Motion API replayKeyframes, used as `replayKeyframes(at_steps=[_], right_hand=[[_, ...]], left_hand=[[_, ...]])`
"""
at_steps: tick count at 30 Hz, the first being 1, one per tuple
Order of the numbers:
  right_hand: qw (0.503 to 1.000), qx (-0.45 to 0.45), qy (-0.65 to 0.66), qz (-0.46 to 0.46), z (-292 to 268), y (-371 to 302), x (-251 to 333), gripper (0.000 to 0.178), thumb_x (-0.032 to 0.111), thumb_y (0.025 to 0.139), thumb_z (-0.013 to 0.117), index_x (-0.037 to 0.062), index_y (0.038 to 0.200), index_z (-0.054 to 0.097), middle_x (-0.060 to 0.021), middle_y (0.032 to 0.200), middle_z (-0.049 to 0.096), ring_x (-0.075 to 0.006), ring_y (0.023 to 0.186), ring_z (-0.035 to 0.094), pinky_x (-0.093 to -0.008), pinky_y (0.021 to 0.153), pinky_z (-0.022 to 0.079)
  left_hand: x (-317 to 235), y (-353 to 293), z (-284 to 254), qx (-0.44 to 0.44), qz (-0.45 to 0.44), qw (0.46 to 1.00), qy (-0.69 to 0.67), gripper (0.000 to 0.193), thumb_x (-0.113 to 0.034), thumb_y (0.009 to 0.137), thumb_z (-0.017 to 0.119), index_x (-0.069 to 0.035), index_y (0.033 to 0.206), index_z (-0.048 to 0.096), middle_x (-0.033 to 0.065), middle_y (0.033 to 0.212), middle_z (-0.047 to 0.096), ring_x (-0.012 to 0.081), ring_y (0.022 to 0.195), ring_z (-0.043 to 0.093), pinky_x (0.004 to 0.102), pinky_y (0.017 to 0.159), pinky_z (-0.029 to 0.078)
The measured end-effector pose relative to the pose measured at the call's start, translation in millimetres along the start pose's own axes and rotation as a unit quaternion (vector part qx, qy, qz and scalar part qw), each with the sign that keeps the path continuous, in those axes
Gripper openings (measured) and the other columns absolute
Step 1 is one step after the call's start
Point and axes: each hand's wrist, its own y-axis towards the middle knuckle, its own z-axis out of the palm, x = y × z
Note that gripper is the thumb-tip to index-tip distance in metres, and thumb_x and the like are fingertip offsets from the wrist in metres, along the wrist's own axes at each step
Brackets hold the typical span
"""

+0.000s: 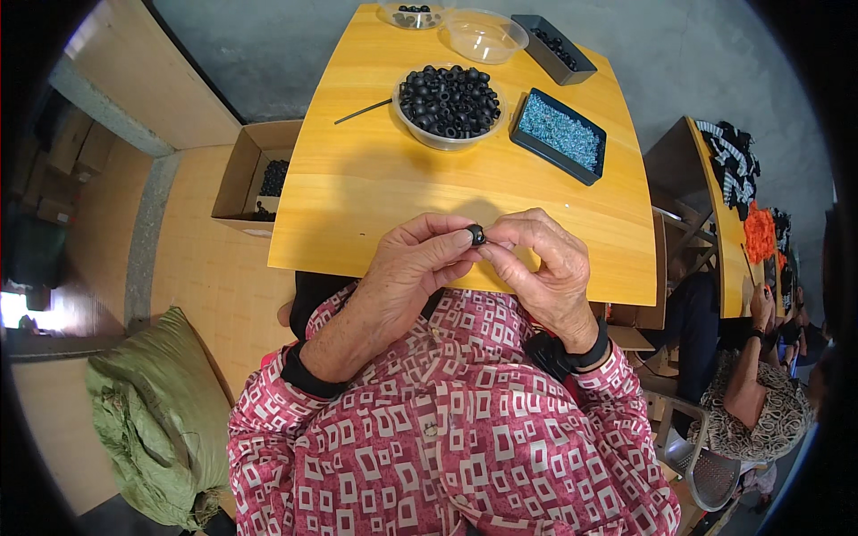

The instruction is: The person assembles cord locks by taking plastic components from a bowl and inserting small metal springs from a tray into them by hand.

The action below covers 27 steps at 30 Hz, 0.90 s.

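Over the near edge of the wooden table [357,210], my two hands meet at a round black bead [476,234]. My left hand [407,268] pinches the bead between thumb and fingers. From the other side my right hand [545,268] is closed, thumb and forefinger pressed together against the bead; whatever lies between those fingertips is too small to make out. Beyond my hands stands a transparent bowl of black beads [447,138], with a thin dark stick [364,111] beside it. A dark tray of small blue, glittering stones [559,134] lies to its right.
Farther back are a transparent bowl [484,37], a smaller bowl [413,16] with some beads, and a dark tray [563,58] holding black beads. On the left floor sit a cardboard box [241,179] and a green sack [156,420]. A co-worker [755,402] works at another table, right.
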Motion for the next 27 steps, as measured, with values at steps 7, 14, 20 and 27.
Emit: replayKeyframes(at_steps=[7, 14, 20, 27], right_hand=[[0.993, 0.002, -0.08, -0.085, -4.9, 2.2, 1.3, 0.02, -0.002, 0.073, 0.072, -0.0019, 0.092, 0.066, -0.0122, 0.084, 0.064, -0.024, 0.073, 0.062, -0.0317, 0.062, 0.051], [0.974, 0.027, -0.161, -0.157, -0.7, 8.4, 2.5, 0.023, 0.001, 0.069, 0.074, -0.0018, 0.091, 0.066, -0.0122, 0.087, 0.062, -0.0261, 0.073, 0.061, -0.0339, 0.062, 0.05], [0.981, 0.016, -0.149, -0.121, -27.1, 50.2, 6.4, 0.017, 0.001, 0.072, 0.072, -0.0016, 0.088, 0.065, -0.0119, 0.082, 0.061, -0.0277, 0.071, 0.06, -0.0351, 0.063, 0.05], [0.974, 0.092, -0.204, -0.035, -42.9, 112.8, -53.0, 0.009, 0.004, 0.082, 0.065, -0.0028, 0.088, 0.064, -0.0132, 0.082, 0.062, -0.0294, 0.071, 0.062, -0.0345, 0.064, 0.05]], left_hand=[[-3.1, -0.2, -0.1, 0.007, -0.01, 1.0, -0.025, 0.014, -0.009, 0.092, 0.062, -0.006, 0.106, 0.063, 0.0038, 0.098, 0.066, 0.0125, 0.089, 0.064, 0.0252, 0.08, 0.054], [0.3, 2.1, -3.1, 0.019, -0.003, 0.999, -0.038, 0.013, -0.009, 0.092, 0.061, -0.006, 0.105, 0.063, 0.0032, 0.096, 0.065, 0.012, 0.087, 0.063, 0.0253, 0.078, 0.054], [-14.2, -0.2, 0.1, -0.038, -0.027, 0.998, -0.038, 0.019, -0.011, 0.092, 0.062, -0.006, 0.111, 0.062, 0.0052, 0.098, 0.068, 0.0135, 0.089, 0.066, 0.0248, 0.08, 0.053], [-24.5, -1.2, -0.7, -0.045, -0.062, 0.996, -0.051, 0.023, -0.012, 0.092, 0.063, -0.004, 0.113, 0.061, 0.0064, 0.098, 0.068, 0.0147, 0.09, 0.067, 0.0246, 0.081, 0.053]])
